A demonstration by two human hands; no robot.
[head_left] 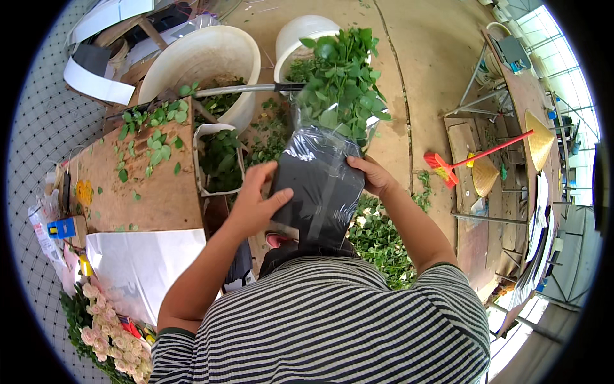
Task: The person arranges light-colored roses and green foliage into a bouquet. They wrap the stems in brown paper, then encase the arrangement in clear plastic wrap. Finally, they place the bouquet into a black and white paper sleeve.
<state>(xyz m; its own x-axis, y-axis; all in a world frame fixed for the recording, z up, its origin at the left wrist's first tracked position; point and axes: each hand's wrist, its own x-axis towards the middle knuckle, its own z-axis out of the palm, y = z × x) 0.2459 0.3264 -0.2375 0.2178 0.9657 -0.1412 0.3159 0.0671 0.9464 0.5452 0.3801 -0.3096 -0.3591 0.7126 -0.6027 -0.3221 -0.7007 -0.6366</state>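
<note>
The table point(157, 211) stands at my left, the white tub point(192, 48) beyond it. In front of me is the black-wrapped bundle point(320, 173), its leaves point(339, 80) at the far end. My right hand point(377, 177) pinches its right edge; my left hand point(258, 200) is at its left, whether gripping I cannot tell.

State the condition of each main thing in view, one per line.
Plastic-wrapped bundle: leafy far end uncovered
Left hand: open, thumb on the bundle
Right hand: closed on the bundle's right edge
Wooden table: leaf-strewn
White sheet: spread on the table
Pale pink roses: open
Large white tub: uncovered, leaves inside
Red-handled broom: slanted
</note>
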